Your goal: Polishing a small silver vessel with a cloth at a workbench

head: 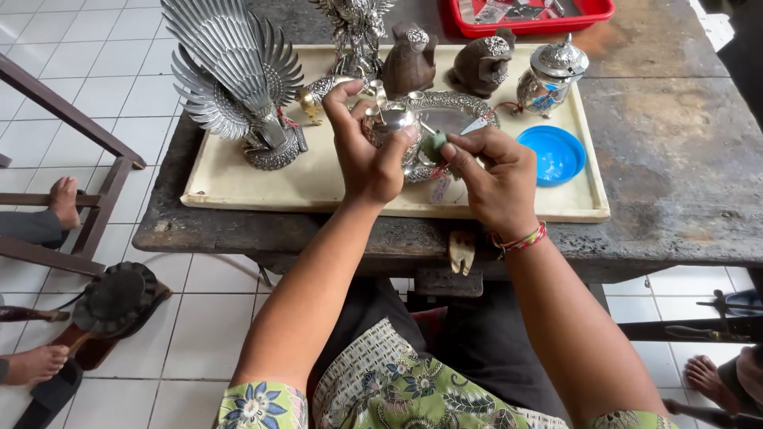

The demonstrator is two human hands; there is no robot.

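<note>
At the centre of the frame the left hand (367, 155) grips a small silver pot (389, 121), thumb on its right side and fingers (340, 102) curled round its left, holding it just above an ornate oval silver tray (461, 107). The right hand (494, 179) sits just right of it, its fingers (465, 152) pinched narrow on a small green pad (435, 144) that touches the pot's lower right. A red, yellow and green bracelet (518, 239) circles the right wrist. A small pale tag (439, 189) lies below the hands on the cream board (238, 179) that carries everything.

On that board, at upper left, stands a large silver winged bird figure (238, 75); a second silver figure (355, 32) rises at top centre. Two dark brown carved animal figures with silver caps (409, 63) (482, 65) stand behind the oval tray, and a lidded silver sugar pot (550, 75) stands right of them, with a round blue lid (556, 154) lying below it. A red plastic tray (592, 17) at the top edge rests on the dark, worn worktop (675, 175). At the left edge, another person's bare feet (63, 202) rest on the white tiled floor (199, 318).
</note>
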